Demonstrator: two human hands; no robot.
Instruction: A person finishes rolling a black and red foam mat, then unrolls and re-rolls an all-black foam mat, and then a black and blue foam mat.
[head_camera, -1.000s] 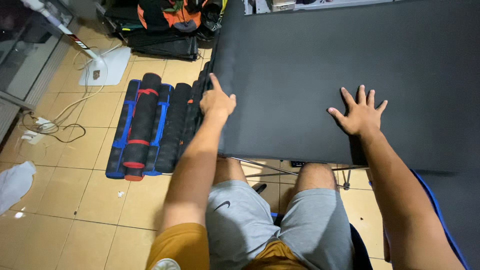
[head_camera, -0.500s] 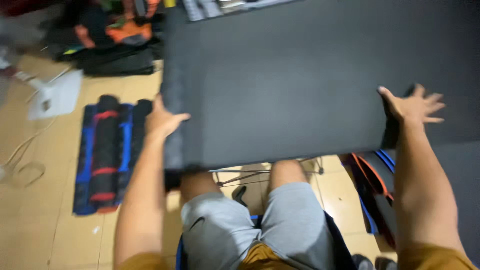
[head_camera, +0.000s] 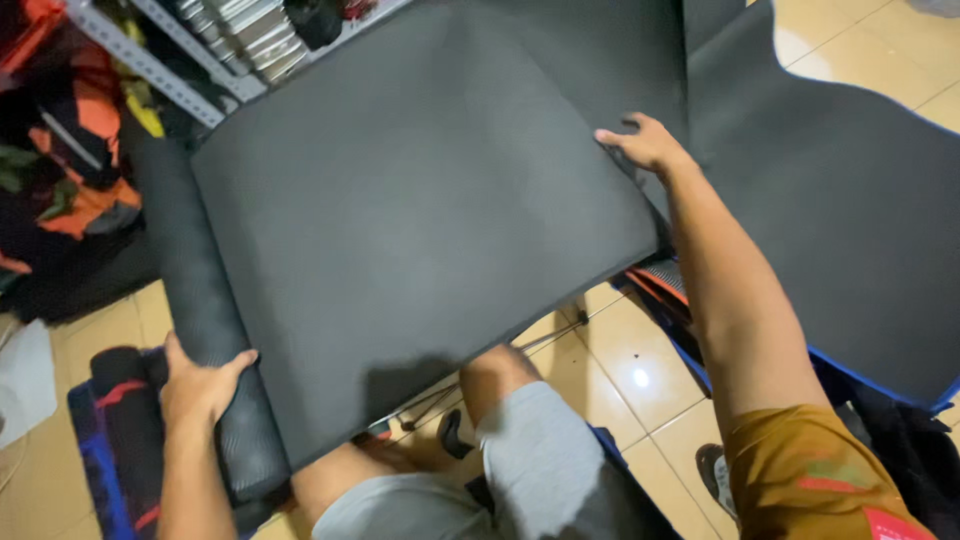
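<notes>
Mat (head_camera: 420, 230), large, dark grey, matte and rubbery, lies across the person's lap, its left edge curled into a roll (head_camera: 200, 300) with a fine textured face. Left hand (head_camera: 200, 385) wraps that roll near its lower end, fingers closed around it. Right hand (head_camera: 645, 145) pinches the mat's far right corner, thumb under, fingers on top. Risk, as judged: the sheet is floppy and held at only two points, so the unsupported near edge may sag or the roll loosen. Right of the mat, a second dark sheet (head_camera: 840, 200) covers the floor tiles (head_camera: 620, 360); left of it, rolled mats (head_camera: 125, 430) with blue and red trim.
</notes>
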